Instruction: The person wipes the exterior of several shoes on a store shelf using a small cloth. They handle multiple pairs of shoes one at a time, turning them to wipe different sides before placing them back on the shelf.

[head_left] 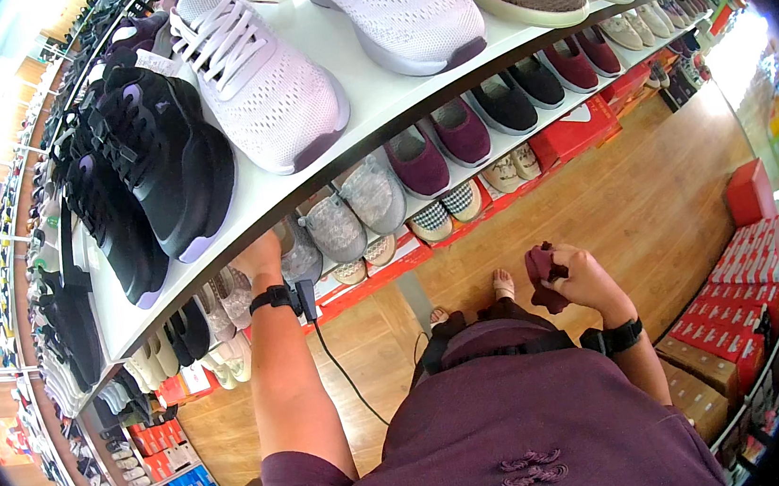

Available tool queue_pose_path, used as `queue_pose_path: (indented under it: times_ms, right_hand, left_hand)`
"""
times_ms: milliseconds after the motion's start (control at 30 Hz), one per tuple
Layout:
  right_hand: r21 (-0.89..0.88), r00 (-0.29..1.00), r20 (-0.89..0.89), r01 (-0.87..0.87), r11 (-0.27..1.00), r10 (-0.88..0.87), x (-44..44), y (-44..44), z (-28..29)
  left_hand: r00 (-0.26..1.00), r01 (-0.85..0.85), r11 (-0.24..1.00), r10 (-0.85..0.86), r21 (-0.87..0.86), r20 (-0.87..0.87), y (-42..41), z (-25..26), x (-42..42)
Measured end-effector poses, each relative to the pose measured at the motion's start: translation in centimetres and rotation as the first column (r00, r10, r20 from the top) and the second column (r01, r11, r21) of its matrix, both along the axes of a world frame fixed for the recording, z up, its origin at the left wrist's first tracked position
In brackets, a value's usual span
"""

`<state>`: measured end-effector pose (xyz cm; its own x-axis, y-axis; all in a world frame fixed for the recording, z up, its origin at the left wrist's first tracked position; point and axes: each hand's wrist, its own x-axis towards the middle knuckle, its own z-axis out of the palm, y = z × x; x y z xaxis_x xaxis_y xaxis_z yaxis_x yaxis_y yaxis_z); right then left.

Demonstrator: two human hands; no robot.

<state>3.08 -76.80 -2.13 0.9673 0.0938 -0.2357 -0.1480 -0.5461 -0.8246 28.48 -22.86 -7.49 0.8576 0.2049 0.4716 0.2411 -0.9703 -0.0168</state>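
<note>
My left hand (260,258) reaches under the edge of the white upper shelf (376,113), beside a grey slip-on shoe (299,249) on the tier below. Its fingers are hidden, so what it touches cannot be made out. Lower right, my right hand (582,280) grips a crumpled maroon cloth (542,277) above the floor. On the upper shelf are black sneakers (171,159) and pale lilac sneakers (267,92). Burgundy slip-on shoes (418,162) and grey patterned slip-ons (371,191) line the lower tier.
Red and white shoeboxes (731,307) and brown cartons (690,396) are stacked at the right. More shoeboxes (577,131) stand under the lower tier. Tall shoe racks (18,296) curve along the left. A black cable (346,368) hangs from my left wrist over the wooden floor (638,174).
</note>
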Motion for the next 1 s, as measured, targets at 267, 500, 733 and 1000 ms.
queue_pose_path:
  times_ms: [267, 500, 733, 1000]
  right_hand:
    - [-0.045, 0.995, 0.093, -0.025, 0.999, 0.029, 3.2, 2.0, 0.4]
    - [-0.302, 0.942, 0.308, 0.226, 0.926, -0.130, 11.3, 4.0, -1.9]
    - [-0.651, 0.991, 0.129, 0.063, 0.757, 0.028, 16.4, 5.8, -0.6]
    - [-0.825, 0.980, -0.194, -0.182, 0.535, 0.035, 20.0, 4.9, -3.6]
  left_hand:
    - [0.989, 0.096, 0.994, -0.090, -0.044, 0.121, 0.5, 0.6, -1.6]
    - [0.970, 0.237, 0.918, -0.242, -0.318, 0.024, -4.2, 4.2, -8.0]
    - [0.958, 0.284, 0.896, -0.275, -0.340, 0.076, -5.7, 2.5, -11.9]
    - [0.929, 0.078, 0.941, -0.188, -0.330, -0.317, -4.5, 1.8, -8.4]
